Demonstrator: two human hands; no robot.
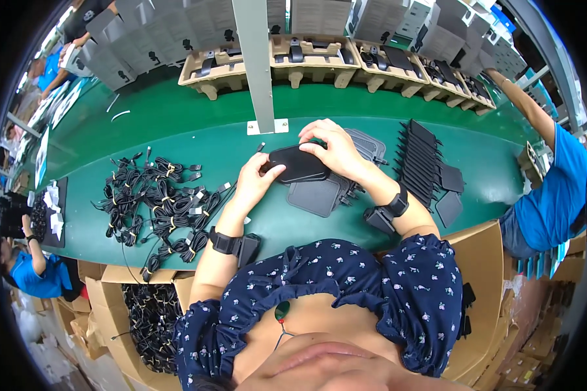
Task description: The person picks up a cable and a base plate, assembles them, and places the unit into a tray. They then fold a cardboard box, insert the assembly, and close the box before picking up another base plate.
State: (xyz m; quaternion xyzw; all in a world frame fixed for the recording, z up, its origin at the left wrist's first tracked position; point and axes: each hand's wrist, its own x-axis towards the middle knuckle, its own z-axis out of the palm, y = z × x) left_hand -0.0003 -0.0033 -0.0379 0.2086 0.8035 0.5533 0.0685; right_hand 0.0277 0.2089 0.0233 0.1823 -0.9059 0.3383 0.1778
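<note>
Over the green table, my left hand [255,180] and my right hand [333,148] both grip a flat black rounded pad [298,164]. My left thumb and fingers close on its left end, and my right fingers curl over its upper right edge. Just below and right of it lie more dark flat pads [314,196], partly overlapped by the held one. Beyond my right wrist is a grey pad [366,142] with a small stub at its corner. Left of my left hand spreads a pile of black tied cables [156,189] with light metal plugs.
A long overlapping row of black pads [419,159] lies on the right, two loose ones beside it. Moulded cardboard trays [313,62] line the back behind a metal post [257,72]. A box of cables [151,319] stands lower left. Co-workers in blue [548,195] are at both sides.
</note>
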